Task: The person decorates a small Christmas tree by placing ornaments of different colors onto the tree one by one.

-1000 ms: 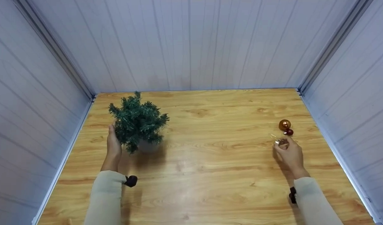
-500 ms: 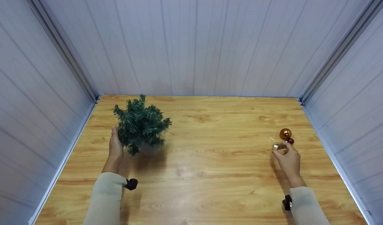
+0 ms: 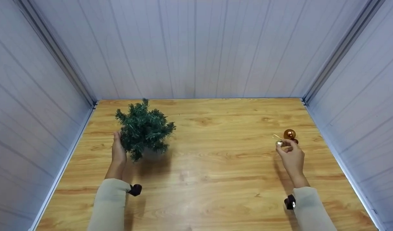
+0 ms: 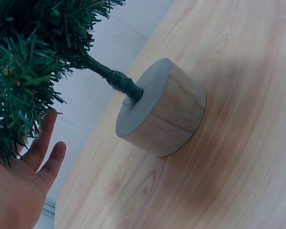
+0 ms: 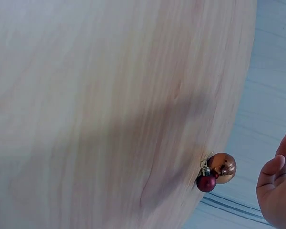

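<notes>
A small green artificial Christmas tree [image 3: 146, 128] stands upright at the left of the table on a round wooden base [image 4: 174, 109]. My left hand [image 3: 118, 152] touches its left-side branches with fingers extended; needles cover some fingertips in the left wrist view. Over at the right, my right hand [image 3: 293, 158] pinches a shiny pale-gold bauble [image 3: 279, 143] between thumb and fingers, and a thin gold loop sticks out from it. Just beyond that hand lie an orange-gold bauble [image 3: 289, 134] and a smaller dark red bauble [image 5: 206, 183], which the fingers partly hide in the head view.
The wood-grain table [image 3: 202, 179] has pale panelled walls at its back [image 3: 196, 48] and on both sides. Open tabletop stretches between the tree and the baubles.
My right hand has lifted the pale-gold bauble a little and carried it slightly left. The left hand stays at the tree. The head view has shifted slightly.
</notes>
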A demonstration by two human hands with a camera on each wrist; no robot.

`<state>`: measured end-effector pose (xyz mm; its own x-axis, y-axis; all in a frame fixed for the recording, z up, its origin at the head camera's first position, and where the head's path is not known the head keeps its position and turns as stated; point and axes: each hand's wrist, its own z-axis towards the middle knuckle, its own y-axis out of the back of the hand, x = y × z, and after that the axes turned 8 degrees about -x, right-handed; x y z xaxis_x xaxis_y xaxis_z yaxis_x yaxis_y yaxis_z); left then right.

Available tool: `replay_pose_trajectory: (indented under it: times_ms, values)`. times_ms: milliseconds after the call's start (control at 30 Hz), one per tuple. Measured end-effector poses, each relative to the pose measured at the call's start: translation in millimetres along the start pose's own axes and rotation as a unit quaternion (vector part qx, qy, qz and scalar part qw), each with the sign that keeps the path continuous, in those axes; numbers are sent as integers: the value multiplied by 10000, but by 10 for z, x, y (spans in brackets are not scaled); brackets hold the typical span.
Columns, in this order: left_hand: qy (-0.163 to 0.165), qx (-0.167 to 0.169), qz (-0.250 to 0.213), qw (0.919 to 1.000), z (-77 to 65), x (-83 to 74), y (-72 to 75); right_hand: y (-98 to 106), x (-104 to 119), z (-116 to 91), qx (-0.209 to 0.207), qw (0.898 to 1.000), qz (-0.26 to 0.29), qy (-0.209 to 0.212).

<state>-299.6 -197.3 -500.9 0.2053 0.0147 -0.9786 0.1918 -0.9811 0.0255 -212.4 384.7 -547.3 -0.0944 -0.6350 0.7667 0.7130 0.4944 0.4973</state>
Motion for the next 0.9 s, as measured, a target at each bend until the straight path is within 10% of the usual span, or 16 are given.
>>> replay_pose_trajectory:
  times_ms: [900]
  values:
    - [-448, 313, -20, 9985, 173, -28, -695, 71, 217, 169, -148, 9994, 243, 210]
